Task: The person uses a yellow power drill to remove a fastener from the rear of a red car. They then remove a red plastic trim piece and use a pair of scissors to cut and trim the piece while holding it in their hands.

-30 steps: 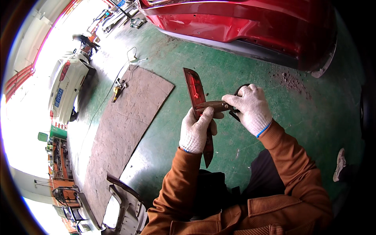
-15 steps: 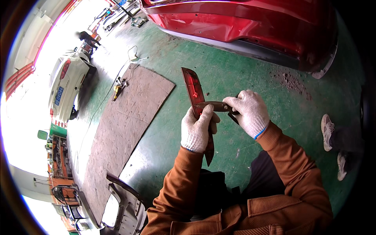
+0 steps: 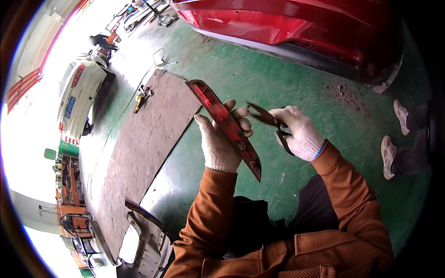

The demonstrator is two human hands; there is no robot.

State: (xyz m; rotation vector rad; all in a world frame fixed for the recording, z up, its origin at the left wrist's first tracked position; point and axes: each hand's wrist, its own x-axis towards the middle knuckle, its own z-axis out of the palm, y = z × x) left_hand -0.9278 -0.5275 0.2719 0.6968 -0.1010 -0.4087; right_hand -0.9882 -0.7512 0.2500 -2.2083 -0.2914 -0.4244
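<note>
A long, narrow red car reflector with a dark rim and small fittings along it lies slantwise across the palm of my left hand. The thumb stands to its left, and the bent fingers come out past its right edge. My right hand is closed around the black handles of a pair of scissors. Their dark blades point up and left, apart from the reflector and close to my left fingertips. White knitted gloves cover both hands.
A red car bumper spans the top. A brown board lies on the green floor, with a yellow power tool on it. At right are another person's shoes; a white car stands at left. Grey debris lies below the bumper.
The scissors have come off the reflector and back to the right. My left hand has turned and opened somewhat, tilting the reflector leftward at its top. The other person's feet have shifted.
</note>
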